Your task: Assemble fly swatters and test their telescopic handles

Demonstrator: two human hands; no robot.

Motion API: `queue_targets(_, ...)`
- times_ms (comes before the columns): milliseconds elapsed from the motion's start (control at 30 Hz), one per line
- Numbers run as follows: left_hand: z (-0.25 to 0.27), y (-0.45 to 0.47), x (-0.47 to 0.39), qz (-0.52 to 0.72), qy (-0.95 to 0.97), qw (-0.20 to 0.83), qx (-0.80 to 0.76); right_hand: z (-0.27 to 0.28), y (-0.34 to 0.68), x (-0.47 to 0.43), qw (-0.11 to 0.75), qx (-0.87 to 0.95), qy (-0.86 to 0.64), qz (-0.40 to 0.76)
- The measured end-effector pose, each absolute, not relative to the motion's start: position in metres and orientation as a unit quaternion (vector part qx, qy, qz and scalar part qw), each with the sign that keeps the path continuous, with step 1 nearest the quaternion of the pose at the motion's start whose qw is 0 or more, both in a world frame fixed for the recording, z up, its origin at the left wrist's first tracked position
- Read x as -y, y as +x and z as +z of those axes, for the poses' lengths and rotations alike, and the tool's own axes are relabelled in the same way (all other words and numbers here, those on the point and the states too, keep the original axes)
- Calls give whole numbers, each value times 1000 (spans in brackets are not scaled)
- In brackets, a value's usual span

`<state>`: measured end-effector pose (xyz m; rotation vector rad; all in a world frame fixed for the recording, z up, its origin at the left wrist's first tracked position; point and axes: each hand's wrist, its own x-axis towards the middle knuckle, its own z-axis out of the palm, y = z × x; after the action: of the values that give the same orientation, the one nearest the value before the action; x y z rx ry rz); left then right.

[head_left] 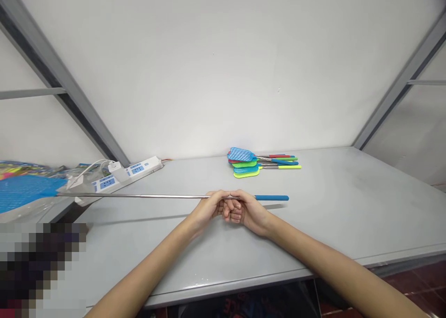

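Both my hands grip the thin metal shaft of a blue telescopic fly swatter, held level above the grey table. My left hand is closed round the shaft, thumb on top. Right beside it, my right hand is closed on the shaft near the blue handle. The shaft is drawn out long to the left, where the blue flap reaches past the power strip. Beyond my hands lies a pile of shorter fly swatters in blue, red, green and yellow, with handles pointing right.
A white power strip with a plugged-in adapter and cable stands at the table's left back. Colourful packaging lies at the far left. A white wall and grey metal posts bound the grey table. A pixelated patch covers the lower left.
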<state>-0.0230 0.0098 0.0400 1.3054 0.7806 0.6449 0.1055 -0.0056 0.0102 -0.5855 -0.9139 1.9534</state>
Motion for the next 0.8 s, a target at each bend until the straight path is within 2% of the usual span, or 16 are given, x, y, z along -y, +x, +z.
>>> queue_targets(167,44,-25,-9,283,580,699,-308,13,109,4,444,394,-205,778)
queue_targets(533,27,-21,-15,336,490,733,-331,3,107,-2,452,263,-208,826)
queue_targets(800,28,-13,-12,400,431,747,-308,11,108,1,501,262,-229,792)
